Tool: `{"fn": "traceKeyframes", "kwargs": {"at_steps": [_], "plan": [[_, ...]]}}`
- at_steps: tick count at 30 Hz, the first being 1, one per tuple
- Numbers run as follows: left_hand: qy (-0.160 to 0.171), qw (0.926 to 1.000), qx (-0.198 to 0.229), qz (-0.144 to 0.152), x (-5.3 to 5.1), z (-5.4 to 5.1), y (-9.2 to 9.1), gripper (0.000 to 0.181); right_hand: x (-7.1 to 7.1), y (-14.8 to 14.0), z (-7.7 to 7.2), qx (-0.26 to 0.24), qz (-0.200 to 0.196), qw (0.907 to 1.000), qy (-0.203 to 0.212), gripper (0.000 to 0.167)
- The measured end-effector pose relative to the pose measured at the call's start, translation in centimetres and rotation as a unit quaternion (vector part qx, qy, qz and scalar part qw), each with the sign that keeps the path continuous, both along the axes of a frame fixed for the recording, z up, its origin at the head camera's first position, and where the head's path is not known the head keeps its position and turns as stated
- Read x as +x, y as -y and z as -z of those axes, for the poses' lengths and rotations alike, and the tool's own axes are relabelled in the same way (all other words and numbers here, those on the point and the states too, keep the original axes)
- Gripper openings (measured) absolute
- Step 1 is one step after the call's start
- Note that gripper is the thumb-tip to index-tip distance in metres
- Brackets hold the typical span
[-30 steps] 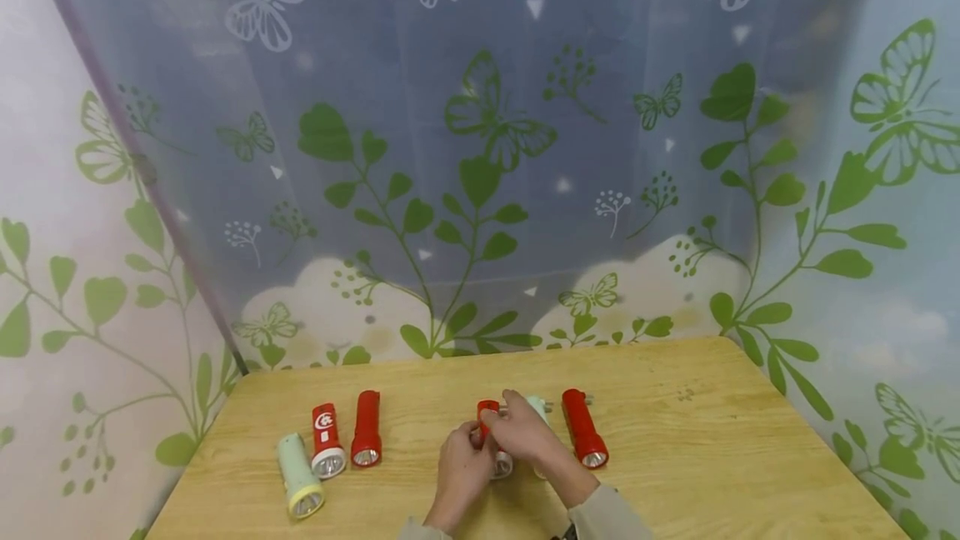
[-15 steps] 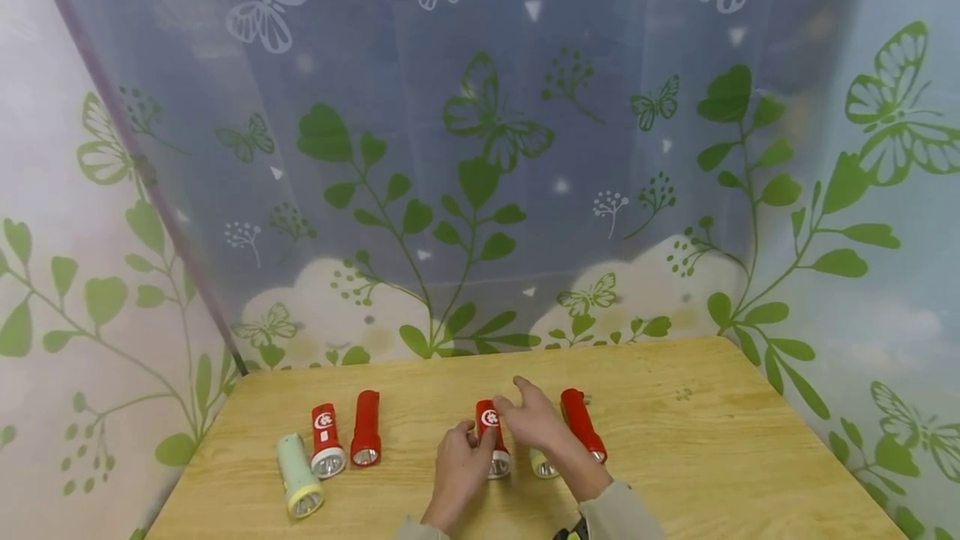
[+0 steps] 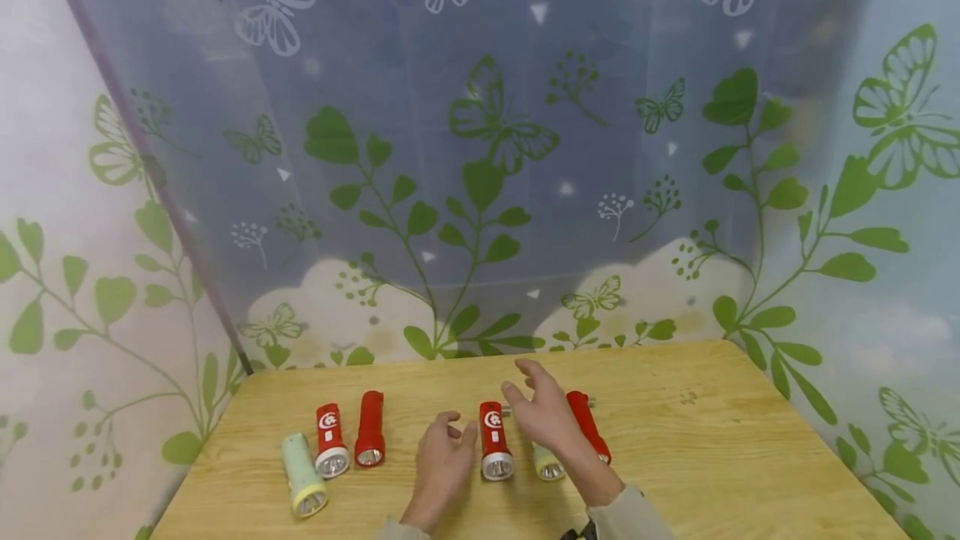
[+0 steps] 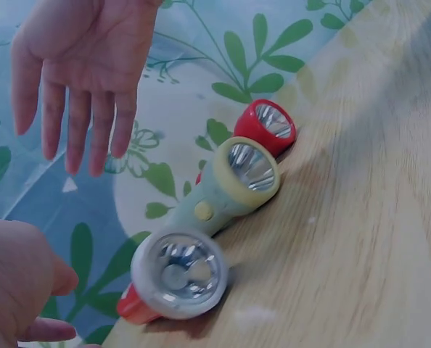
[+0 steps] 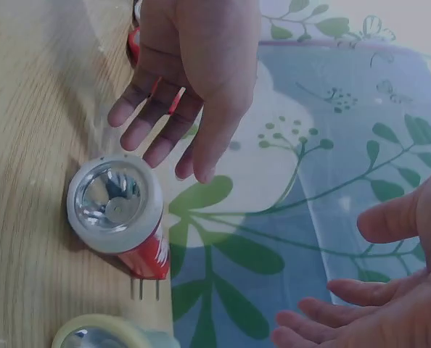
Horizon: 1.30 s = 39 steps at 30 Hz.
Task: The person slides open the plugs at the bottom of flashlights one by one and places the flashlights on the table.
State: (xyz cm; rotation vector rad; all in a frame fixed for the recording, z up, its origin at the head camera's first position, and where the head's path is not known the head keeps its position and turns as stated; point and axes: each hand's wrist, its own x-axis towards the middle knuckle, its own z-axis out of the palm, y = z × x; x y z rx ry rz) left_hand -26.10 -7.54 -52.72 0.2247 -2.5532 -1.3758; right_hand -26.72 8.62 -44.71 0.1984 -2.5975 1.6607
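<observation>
In the head view a red flashlight with a white rim and white emblem (image 3: 493, 440) lies mid-table, lamp end toward me. My left hand (image 3: 442, 465) is just left of it, fingers relaxed and holding nothing. To its right my right hand (image 3: 546, 415) hovers, fingers spread, partly covering a pale green flashlight with a yellow rim (image 3: 550, 467). An all-red flashlight (image 3: 588, 423) lies right of that, partly behind the right wrist. Two metal prongs stick out of the white-rimmed flashlight (image 5: 115, 203) in the right wrist view.
On the left of the wooden table (image 3: 720, 457) lie another green flashlight (image 3: 303, 473), another red flashlight with white rim (image 3: 331, 440) and another all-red flashlight (image 3: 370, 430). Printed cloth (image 3: 480, 190) hangs around the table's back and sides.
Both hands have come away from the middle white-rimmed flashlight, the left moving left, the right moving right and up. The flashlight now lies free on the table.
</observation>
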Motion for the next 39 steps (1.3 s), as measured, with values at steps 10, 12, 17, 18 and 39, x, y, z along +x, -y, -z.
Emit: {"fn": "traceKeyframes", "kwargs": {"at_steps": [10, 12, 17, 18, 39], "plan": [[-0.034, 0.9993, -0.017, 0.008, 0.2, -1.5, 3.0, 0.033, 1.7, 1.4, -0.4, -0.013, -0.016, 0.998, -0.06, 0.04], [-0.045, 0.9987, -0.021, 0.006, 0.3, -1.9, 3.8, 0.032, 2.0, 1.8, -0.5, -0.015, -0.027, 0.9974, -0.065, 0.04], [-0.058, 0.9973, -0.044, -0.002, 0.1, -2.8, 6.0, 0.032, 2.8, 2.8, -0.3, -0.001, -0.055, 0.9959, -0.072, 0.04], [-0.056, 0.9972, -0.049, -0.003, 0.1, -3.0, 6.4, 0.032, 3.0, 3.0, -0.2, 0.003, -0.061, 0.9956, -0.071, 0.04], [-0.011, 0.9909, -0.132, -0.023, -2.7, -3.1, 13.1, 0.036, 7.0, 3.8, 1.9, 0.028, -0.161, 0.9865, -0.001, 0.041]]}}
